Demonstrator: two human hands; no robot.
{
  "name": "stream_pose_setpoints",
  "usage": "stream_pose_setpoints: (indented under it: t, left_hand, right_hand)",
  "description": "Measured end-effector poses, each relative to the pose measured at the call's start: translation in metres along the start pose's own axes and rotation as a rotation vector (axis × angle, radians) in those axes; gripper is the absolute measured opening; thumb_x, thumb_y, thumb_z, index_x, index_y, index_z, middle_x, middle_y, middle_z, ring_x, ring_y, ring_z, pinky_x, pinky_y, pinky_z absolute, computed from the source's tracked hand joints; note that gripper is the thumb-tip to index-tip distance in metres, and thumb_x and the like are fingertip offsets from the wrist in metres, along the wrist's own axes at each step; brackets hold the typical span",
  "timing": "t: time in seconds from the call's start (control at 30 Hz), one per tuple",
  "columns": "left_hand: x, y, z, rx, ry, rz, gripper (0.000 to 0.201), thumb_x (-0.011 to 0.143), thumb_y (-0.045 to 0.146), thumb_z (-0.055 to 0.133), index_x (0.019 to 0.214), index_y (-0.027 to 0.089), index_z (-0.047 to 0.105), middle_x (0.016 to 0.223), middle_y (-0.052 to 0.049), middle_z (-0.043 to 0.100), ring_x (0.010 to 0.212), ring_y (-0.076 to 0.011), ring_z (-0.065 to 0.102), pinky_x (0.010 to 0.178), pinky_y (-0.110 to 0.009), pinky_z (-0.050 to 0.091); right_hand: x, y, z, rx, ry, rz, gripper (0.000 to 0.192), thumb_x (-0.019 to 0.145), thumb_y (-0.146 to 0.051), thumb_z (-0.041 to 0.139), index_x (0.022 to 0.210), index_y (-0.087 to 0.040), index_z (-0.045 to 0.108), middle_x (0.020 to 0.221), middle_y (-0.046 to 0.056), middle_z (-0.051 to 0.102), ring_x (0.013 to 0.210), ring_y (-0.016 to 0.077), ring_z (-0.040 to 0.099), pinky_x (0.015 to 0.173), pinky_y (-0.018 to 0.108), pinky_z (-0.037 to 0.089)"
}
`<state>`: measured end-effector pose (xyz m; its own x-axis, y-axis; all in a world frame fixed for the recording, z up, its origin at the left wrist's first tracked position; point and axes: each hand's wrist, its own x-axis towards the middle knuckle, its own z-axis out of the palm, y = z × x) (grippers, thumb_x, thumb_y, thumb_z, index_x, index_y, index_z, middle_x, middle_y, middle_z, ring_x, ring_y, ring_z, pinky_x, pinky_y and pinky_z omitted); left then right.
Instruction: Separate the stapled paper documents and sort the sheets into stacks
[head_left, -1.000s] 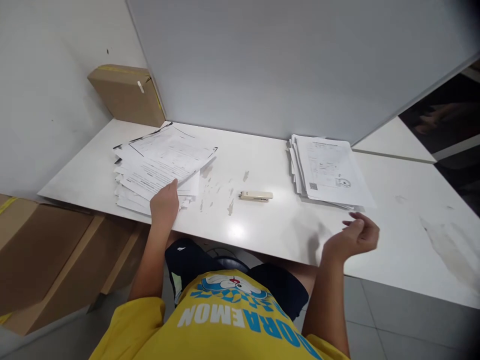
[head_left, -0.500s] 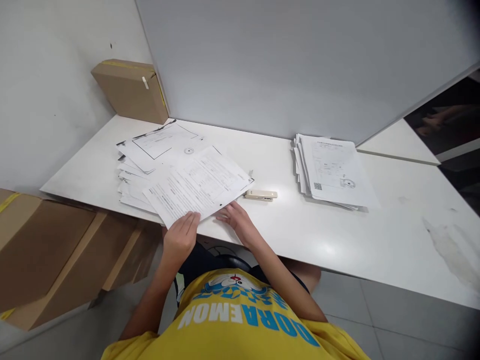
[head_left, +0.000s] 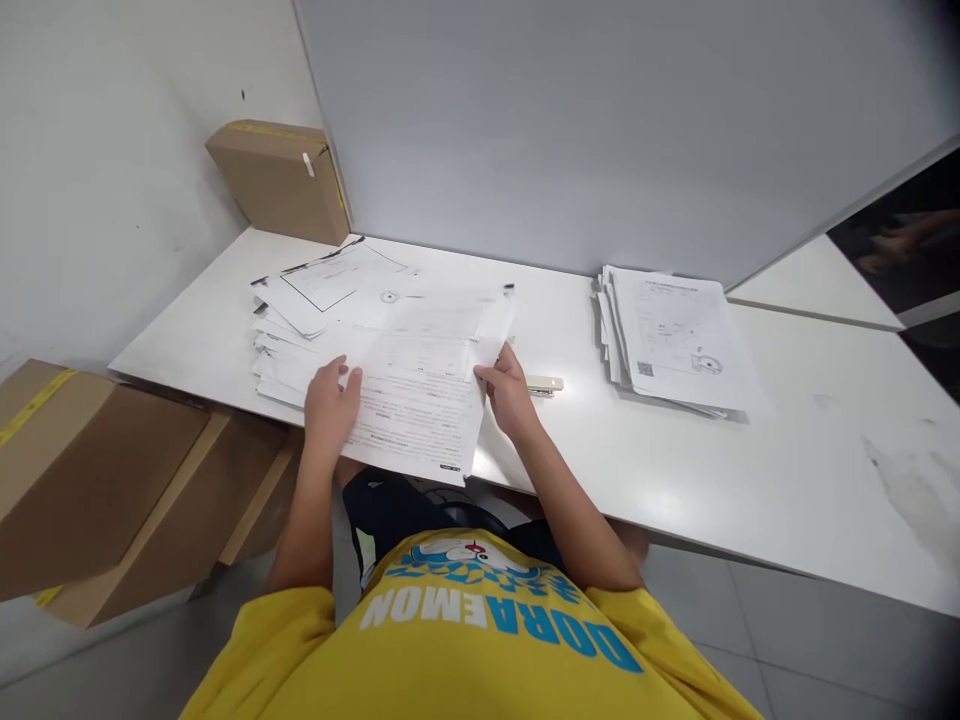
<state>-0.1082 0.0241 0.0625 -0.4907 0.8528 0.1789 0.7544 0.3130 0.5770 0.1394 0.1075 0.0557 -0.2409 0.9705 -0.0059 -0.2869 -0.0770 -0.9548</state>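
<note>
A: ok so where was the paper?

B: Middle of the frame. The printed sheet [head_left: 416,405] sat between both hands, long axis running up the picture and leaning right. Right hand [head_left: 511,392] had the right edge pinched, thumb on top.

A: and the left?

B: Left hand [head_left: 331,400] was half curled at the opposite edge, couldn't tell if it gripped or just touched.

A: stapler?

B: The stapler [head_left: 546,384] lay just right of the right hand, so that one was way nearer, long axis left to right. Its left part was hidden tho. Print was too tiny to read, and no clue if it was one page or several.
</note>
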Motion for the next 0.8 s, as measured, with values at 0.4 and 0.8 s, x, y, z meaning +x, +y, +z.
stream_pose_setpoints:
  t: [0.4,0.8]
  left_hand:
    - [0.013,0.024,0.011,-0.257,0.006,0.420,0.061,0.100,0.058,0.025,0.115,0.017,0.068,0.117,-0.014,0.070,0.117,-0.0290,0.061,0.105,-0.046,0.045]
    - [-0.024,0.067,0.086,-0.987,0.117,0.488,0.052,0.083,0.062,0.065,0.117,0.023,0.065,0.097,-0.009,0.070,0.098,-0.0265,0.070,0.087,-0.039,0.056]
  right_hand:
    - [-0.024,-0.078,-0.009,-0.340,-0.135,-0.470,0.033,0.084,-0.041,0.063,0.115,-0.030,0.059,0.102,0.002,0.063,0.104,0.0259,0.060,0.090,0.046,0.055]
    - [-0.082,-0.035,-0.102,-0.482,0.423,-0.626,0.032,0.087,-0.045,0.060,0.114,-0.030,0.051,0.099,0.005,0.057,0.095,0.0230,0.062,0.085,0.042,0.054]
